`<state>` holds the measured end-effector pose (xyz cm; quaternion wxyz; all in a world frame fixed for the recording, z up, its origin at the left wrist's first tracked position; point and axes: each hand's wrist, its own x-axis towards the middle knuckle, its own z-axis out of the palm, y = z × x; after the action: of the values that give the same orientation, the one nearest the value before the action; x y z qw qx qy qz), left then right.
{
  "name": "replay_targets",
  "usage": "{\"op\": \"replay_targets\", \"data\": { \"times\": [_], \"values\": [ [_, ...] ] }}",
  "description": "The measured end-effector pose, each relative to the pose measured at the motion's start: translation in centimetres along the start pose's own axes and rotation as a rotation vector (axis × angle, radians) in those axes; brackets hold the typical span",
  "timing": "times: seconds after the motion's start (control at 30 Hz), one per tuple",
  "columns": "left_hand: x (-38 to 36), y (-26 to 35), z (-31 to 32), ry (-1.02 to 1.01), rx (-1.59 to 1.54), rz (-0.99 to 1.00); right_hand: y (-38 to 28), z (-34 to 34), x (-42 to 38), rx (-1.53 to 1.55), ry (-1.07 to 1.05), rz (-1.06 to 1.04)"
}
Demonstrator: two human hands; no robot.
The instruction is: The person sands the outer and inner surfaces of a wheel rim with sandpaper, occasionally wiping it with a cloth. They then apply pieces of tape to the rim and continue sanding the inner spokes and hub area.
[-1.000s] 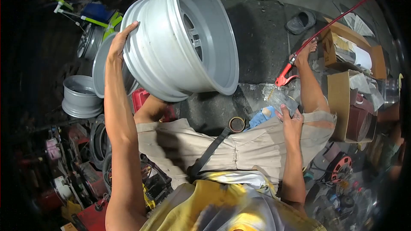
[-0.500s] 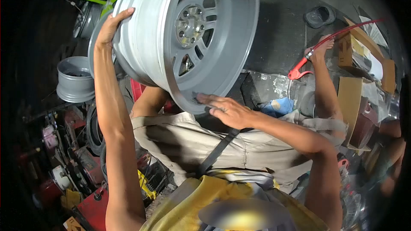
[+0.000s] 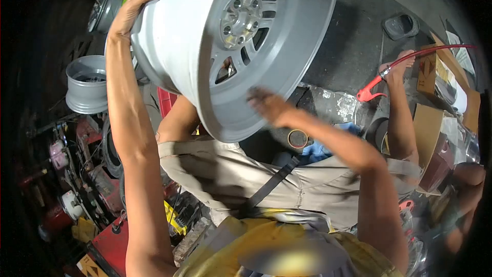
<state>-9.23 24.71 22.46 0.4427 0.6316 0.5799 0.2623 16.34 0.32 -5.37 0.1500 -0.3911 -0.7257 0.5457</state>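
A large grey-silver wheel rim (image 3: 174,31) is tilted in front of me, its open barrel turned to the right and its bolt holes and spokes showing inside. My left hand (image 3: 134,13) grips its outer edge at the upper left, thumb over the lip. My right hand (image 3: 271,107), smeared by motion, is at the lower inner wall of the barrel. Its fingers are bent together over something dark at the fingertips, which I cannot make out. The rim's lower edge is right by my left leg.
Another rim (image 3: 86,84) stands at the left above cluttered tools and a red box (image 3: 110,246). On the right are a red air blow gun (image 3: 371,91) with its hose, cardboard boxes (image 3: 428,138) and a dark sandal (image 3: 401,25). A blue cloth (image 3: 318,150) and a tape ring (image 3: 298,138) lie below.
My right hand has moved from the rim's near lip up and inward along the barrel wall. The rim appears turned slightly and farther right; my left hand keeps its hold, higher in view.
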Motion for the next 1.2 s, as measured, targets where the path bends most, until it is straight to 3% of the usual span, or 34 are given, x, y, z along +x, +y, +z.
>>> {"op": "replay_targets", "data": {
  "times": [0.03, 0.1, 0.17, 0.27, 0.3, 0.33, 0.4, 0.47, 0.5, 0.53, 0.57, 0.6, 0.63, 0.7, 0.73, 0.77, 0.8, 0.83, 0.9, 0.97, 1.0, 1.03, 1.1, 1.2],
  "values": [
    [0.1, 0.0, -0.3, 0.008, -0.004, -0.024, -5.4, 1.0, -1.0, 0.325, 0.078, -0.044],
    [-0.4, 0.6, 0.0, -0.009, -0.018, -0.085, -12.2, 0.5, -2.7, 0.558, 0.187, -0.16],
    [-0.8, 0.7, 0.3, -0.019, 0.003, -0.047, -13.0, -0.3, -4.0, 0.566, 0.205, -0.184],
    [-0.4, -0.1, -0.4, 0.001, 0.006, -0.017, -7.1, 0.9, -4.2, 0.221, 0.189, -0.261],
    [0.0, -1.0, -1.0, 0.012, -0.002, 0.014, -3.3, 1.0, -4.2, 0.011, 0.211, -0.178],
    [-0.1, -0.9, -0.9, 0.021, -0.069, -0.082, 0.5, 0.5, -4.4, -0.197, 0.235, -0.093],
    [-0.6, -1.0, 0.6, 0.251, -0.087, 0.112, 4.8, -2.5, -4.4, -0.68, 0.325, -0.013],
    [0.5, -1.7, -0.3, 0.209, -0.164, 0.058, 5.3, -2.7, -4.4, -0.669, 0.299, 0.058],
    [0.9, -1.7, -0.5, 0.236, -0.057, 0.091, 4.8, -3.0, -4.5, -0.659, 0.271, 0.129],
    [1.1, -1.4, -0.6, 0.265, 0.048, 0.129, 3.7, -2.6, -4.0, -0.456, 0.105, 0.245],
    [1.3, -1.2, -0.8, 0.3, 0.121, 0.137, -3.3, -5.4, -4.1, -0.389, -0.164, 0.36],
    [1.3, -0.8, -0.6, 0.3, 0.121, 0.15, -1.6, -2.7, -3.7, -0.138, 0.003, 0.074],
    [1.3, -0.3, -0.3, 0.376, 0.26, 0.193, -6.6, -4.5, -3.5, 0.011, 0.039, -0.172],
    [1.0, -0.3, 0.4, 0.463, 0.359, 0.256, -9.4, -8.4, -1.8, 0.406, 0.088, -0.071],
    [0.6, -0.1, 0.7, 0.454, 0.362, 0.254, -9.2, -10.5, -0.3, 0.025, 0.369, -0.32],
    [0.0, 0.4, 0.7, 0.438, 0.387, 0.237, -5.8, -11.3, 2.9, -0.125, 0.732, -0.498],
    [-0.1, 0.7, 0.7, 0.425, 0.412, 0.224, -8.9, -15.0, 3.3, 0.12, 0.74, -0.161],
    [0.0, 0.2, 0.6, 0.461, 0.414, 0.275, -8.9, -17.2, 5.5, 0.068, 0.89, -0.075],
    [-0.3, 0.8, 0.7, 0.472, 0.468, 0.246, -6.3, -19.4, 11.6, -0.3, 1.219, -0.395],
    [-0.3, 1.2, 0.8, 0.476, 0.518, 0.222, -8.4, -19.5, 14.5, -0.125, 1.096, -0.155],
    [-0.2, 1.4, 0.9, 0.469, 0.518, 0.226, -10.5, -19.3, 14.4, -0.328, 0.809, -0.006],
    [-0.1, 1.5, 1.0, 0.466, 0.495, 0.212, -10.7, -17.3, 16.0, -0.33, 0.969, -0.107],
    [0.2, 1.2, 0.7, 0.467, 0.465, 0.188, -12.2, -12.6, 14.2, -0.539, 1.051, -0.242],
    [-0.3, 1.8, 1.1, 0.509, 0.542, 0.155, -10.7, -8.2, 10.8, -0.734, 0.929, -0.424]
  ]
}}
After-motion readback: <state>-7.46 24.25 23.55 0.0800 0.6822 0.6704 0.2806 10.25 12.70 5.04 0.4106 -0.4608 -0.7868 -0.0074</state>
